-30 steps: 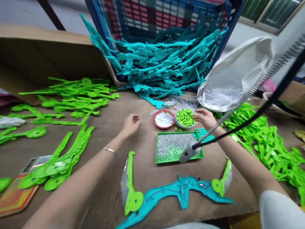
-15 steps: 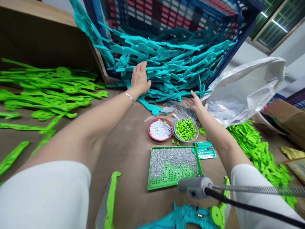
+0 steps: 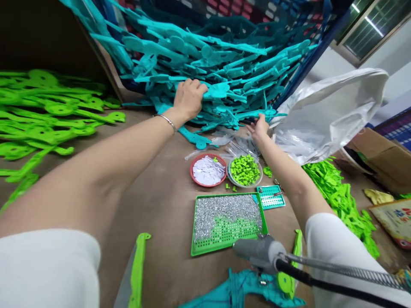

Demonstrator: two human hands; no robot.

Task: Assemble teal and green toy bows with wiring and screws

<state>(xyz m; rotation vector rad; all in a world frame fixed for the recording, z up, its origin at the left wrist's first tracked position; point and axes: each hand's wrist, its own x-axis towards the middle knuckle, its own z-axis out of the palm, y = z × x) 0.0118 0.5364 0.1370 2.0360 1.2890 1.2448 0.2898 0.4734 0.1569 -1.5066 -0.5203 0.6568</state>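
A heap of long, flat teal plastic parts [image 3: 180,47] spills from a tipped blue basket [image 3: 321,64]. My left hand [image 3: 190,99] lies at the heap's front with its fingers curled over a teal plastic part [image 3: 220,90]; its fingertips are partly hidden. To the right, my right hand [image 3: 259,128] has its fingers closed at the end of a low teal part [image 3: 271,113]. Clear plastic strips [image 3: 239,147] lie just below that hand. Nearer me are a red basket [image 3: 192,173] of white pieces and a clear bowl [image 3: 261,175] of small green pieces.
A green tray [image 3: 194,248] holds small metal pieces, with a small teal tray [image 3: 272,203] beside it. Green parts are piled left [image 3: 61,109] and right [image 3: 340,201]. A grey tool [image 3: 257,252] juts in at lower right. A white bag [image 3: 334,115] stands behind my right arm.
My left hand has gone from fingers extended to curled over a teal part. The right hand's fingers have closed in on the teal part at the heap's edge. The view has shifted slightly.
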